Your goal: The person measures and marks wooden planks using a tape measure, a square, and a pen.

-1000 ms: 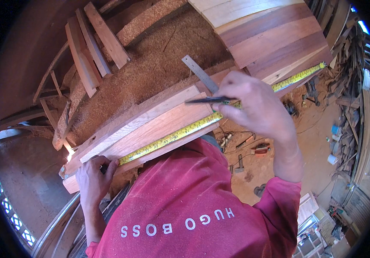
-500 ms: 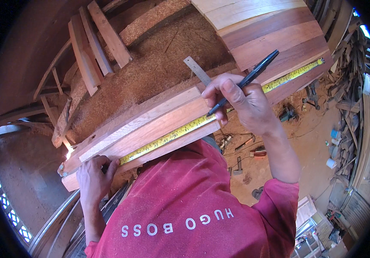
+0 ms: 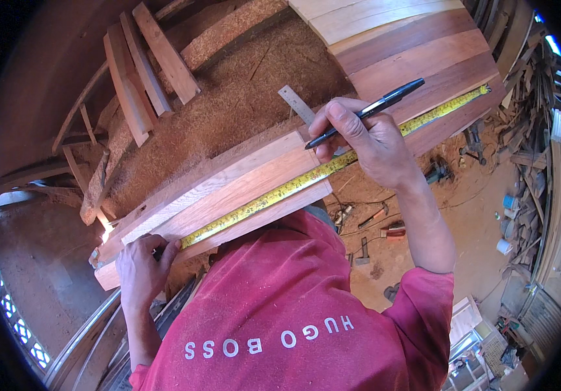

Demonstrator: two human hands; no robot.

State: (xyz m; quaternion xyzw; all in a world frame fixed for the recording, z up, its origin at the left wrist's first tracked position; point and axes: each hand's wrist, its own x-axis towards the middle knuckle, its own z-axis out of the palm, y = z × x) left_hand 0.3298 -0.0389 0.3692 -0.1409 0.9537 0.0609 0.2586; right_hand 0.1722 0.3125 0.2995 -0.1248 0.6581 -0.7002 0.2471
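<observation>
My left hand (image 3: 143, 266) is closed round the near-left end of a yellow tape measure (image 3: 254, 207), pressed on pale wooden boards (image 3: 241, 186). A dark part shows between its thumb and fingers; the rest is hidden. The blade runs out straight to the right, across a panel of joined reddish and pale boards (image 3: 417, 58). My right hand (image 3: 365, 140) pinches a black pen (image 3: 378, 107), its tip over the end of one pale board. Beyond these fingers a metal ruler (image 3: 297, 104) sticks out, its near end hidden by the hand.
Sawdust (image 3: 248, 91) covers the bench behind the boards. Several loose wood strips (image 3: 166, 52) lie at the far left. On the floor to the right are a hammer (image 3: 362, 251), a clamp (image 3: 473, 143) and a red-and-black tool (image 3: 393, 231). Stacked timber (image 3: 534, 130) lines the right side.
My right hand has lifted slightly and shifted away from me, taking the pen tip from the tape's edge to the board end beyond it. My left hand has stayed put.
</observation>
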